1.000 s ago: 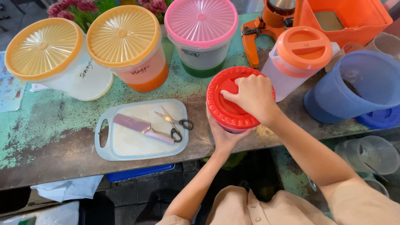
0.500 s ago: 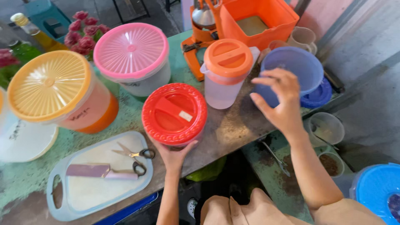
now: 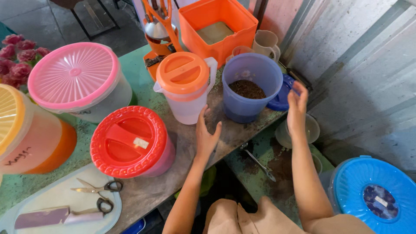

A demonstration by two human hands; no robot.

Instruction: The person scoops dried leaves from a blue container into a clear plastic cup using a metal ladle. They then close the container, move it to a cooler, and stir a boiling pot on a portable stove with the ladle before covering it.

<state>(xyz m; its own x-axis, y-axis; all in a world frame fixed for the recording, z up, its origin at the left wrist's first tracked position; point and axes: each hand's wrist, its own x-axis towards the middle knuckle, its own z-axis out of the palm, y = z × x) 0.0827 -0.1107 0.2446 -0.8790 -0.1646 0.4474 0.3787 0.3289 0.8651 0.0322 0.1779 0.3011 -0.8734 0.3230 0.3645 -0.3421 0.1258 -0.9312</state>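
Observation:
My left hand (image 3: 206, 135) hovers open over the table just in front of the clear jug with an orange lid (image 3: 186, 86), to the right of the red-lidded jug (image 3: 130, 142). My right hand (image 3: 297, 106) is open beside the blue bucket (image 3: 251, 93), which holds a dark granular heap. A blue lid (image 3: 281, 100) lies behind the bucket, close to my right fingers. Neither hand holds anything.
A pink-lidded tub (image 3: 78, 84) and a yellow-lidded orange tub (image 3: 26, 134) stand at left. A white tray (image 3: 65, 208) carries scissors (image 3: 97, 190) and a knife. An orange crate (image 3: 216, 26), a juicer press (image 3: 160, 30), cups, and a blue-lidded container (image 3: 375, 195) lie around.
My left hand let go of the red-lidded jug and moved right toward the orange-lidded jug. My right hand came off the blue bucket's rim. The view shifted right.

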